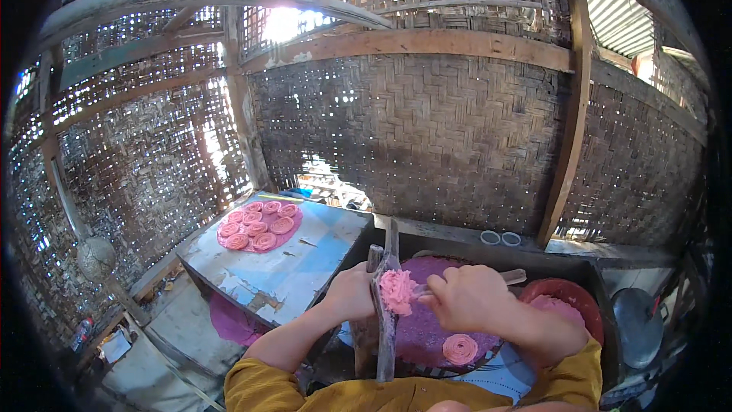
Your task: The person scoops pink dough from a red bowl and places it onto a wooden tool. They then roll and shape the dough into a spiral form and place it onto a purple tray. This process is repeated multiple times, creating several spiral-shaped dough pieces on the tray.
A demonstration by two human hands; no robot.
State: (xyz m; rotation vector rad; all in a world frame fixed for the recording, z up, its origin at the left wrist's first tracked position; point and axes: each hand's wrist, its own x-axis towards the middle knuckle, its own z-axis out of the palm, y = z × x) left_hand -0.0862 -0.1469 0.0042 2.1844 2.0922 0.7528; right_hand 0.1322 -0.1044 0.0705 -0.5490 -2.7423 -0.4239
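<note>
My left hand (pixel 352 293) is closed on a wooden press (pixel 387 336) made of rough upright pieces, at its left side. A lump of soft pink dough (pixel 397 292) sits at the press's top, its surface ragged. My right hand (pixel 473 297) is wrapped round a wooden stick (pixel 515 276), whose left end reaches the dough. Below lies a round purple mat (pixel 427 328), partly covered by my right hand and the press. One pink dough spiral (pixel 460 349) rests on it near the front.
Several pink spirals lie on a pink round sheet (pixel 284 245) on the blue-and-white table (pixel 328 229) at left. A red bowl (pixel 587 301) holds pink dough at right, beside a dark round lid (pixel 639 328). Two white rings (pixel 500 238) sit on the back ledge. Woven walls (pixel 457 122) enclose the space.
</note>
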